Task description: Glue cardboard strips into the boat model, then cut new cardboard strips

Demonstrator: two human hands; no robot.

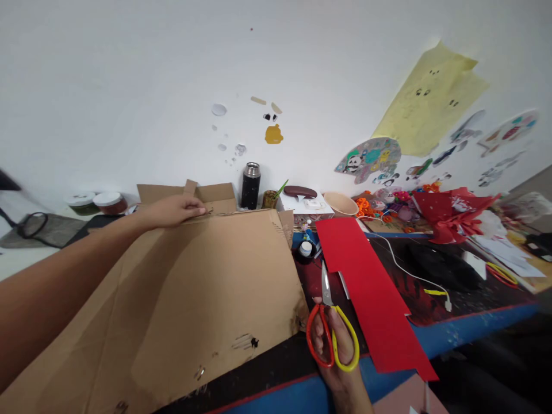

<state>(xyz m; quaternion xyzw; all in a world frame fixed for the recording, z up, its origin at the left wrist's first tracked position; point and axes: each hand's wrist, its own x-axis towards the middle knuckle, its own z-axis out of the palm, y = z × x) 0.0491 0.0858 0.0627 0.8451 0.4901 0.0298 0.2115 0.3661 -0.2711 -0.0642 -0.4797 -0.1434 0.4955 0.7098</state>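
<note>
A large brown cardboard sheet [215,287] fills the left and middle of the table. At its far edge my left hand [181,210] has its fingers closed together on the cardboard. My right hand [334,342] holds scissors [326,293] with one red and one yellow handle, blades pointing away and nearly closed. Just right of the scissors lies a long red sheet [371,287] with notched edges. The cardboard's right edge ends a little left of my right hand.
Against the wall stand a black flask [250,187], a small plant pot [270,199], a white box [304,206] and a beige bowl [340,203]. Red-wrapped flowers [452,213], a black bag [440,265], a white cable [403,261] and other scissors [501,274] are at the right.
</note>
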